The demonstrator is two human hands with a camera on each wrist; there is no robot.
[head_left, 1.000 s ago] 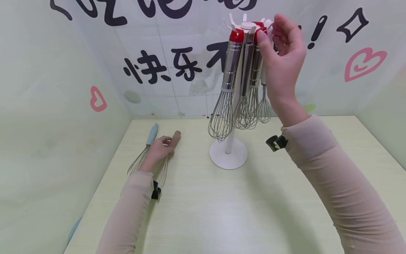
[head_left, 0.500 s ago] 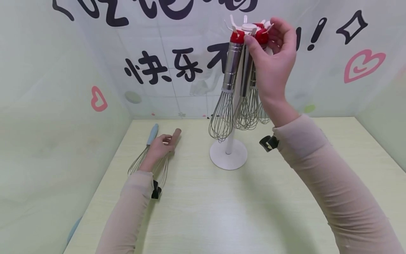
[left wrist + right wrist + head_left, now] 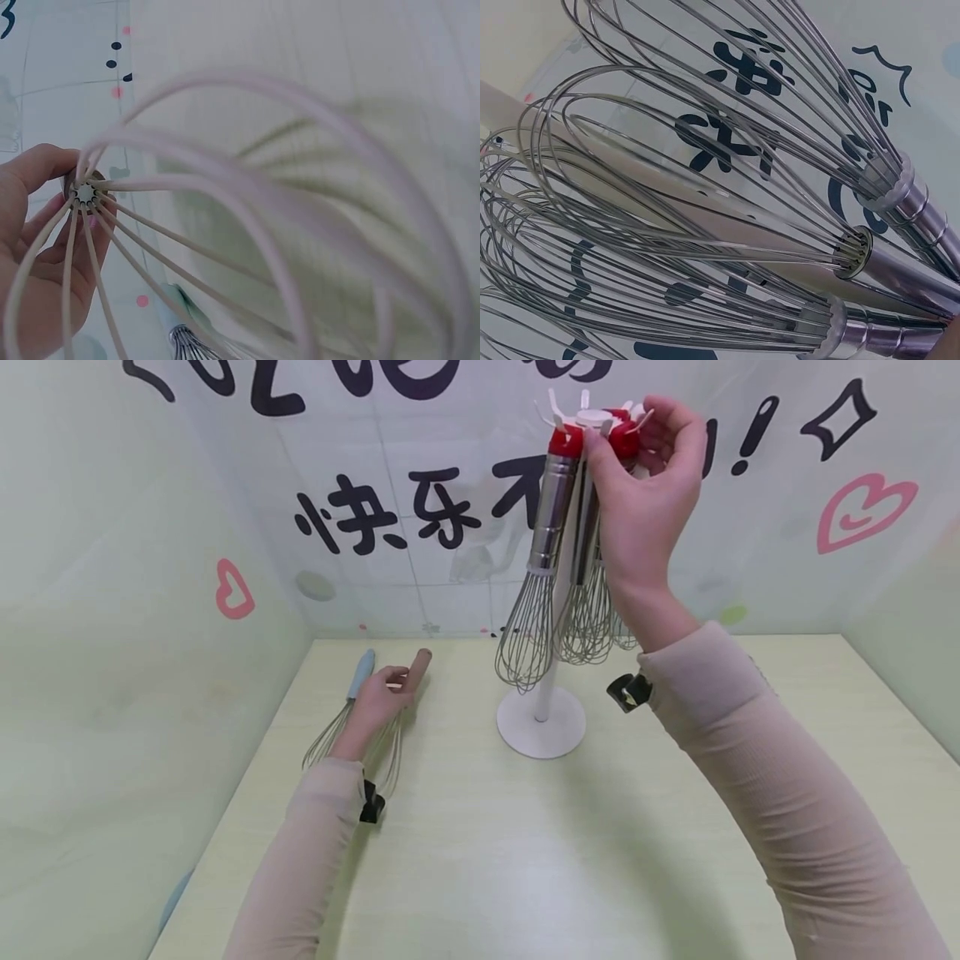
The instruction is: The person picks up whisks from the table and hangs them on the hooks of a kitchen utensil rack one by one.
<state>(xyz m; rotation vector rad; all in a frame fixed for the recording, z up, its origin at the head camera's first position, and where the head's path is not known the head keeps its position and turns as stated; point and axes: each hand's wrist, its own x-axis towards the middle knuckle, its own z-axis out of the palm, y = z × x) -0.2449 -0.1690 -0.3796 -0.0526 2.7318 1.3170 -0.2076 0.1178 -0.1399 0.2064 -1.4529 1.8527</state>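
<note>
My left hand grips the brown handle of a whisk over the far left of the table. Its thick, pale wires fan out across the left wrist view. Beside that hand lies a whisk with a light blue handle. My right hand is raised at the top of a white hanging rack. Its thumb and curled fingers are round the red-topped end of a steel whisk; the handle is mostly hidden behind the hand. A plain steel whisk hangs alongside.
Another red-topped steel whisk hangs at the rack's left, and a smaller whisk at its right is mostly hidden. White hooks stick up round the rack's top. A lettered curtain stands behind the table.
My right hand has moved left, closing round the red-topped whisk end on the rack. The left hand and the brown-handled whisk have shifted slightly up and away.
</note>
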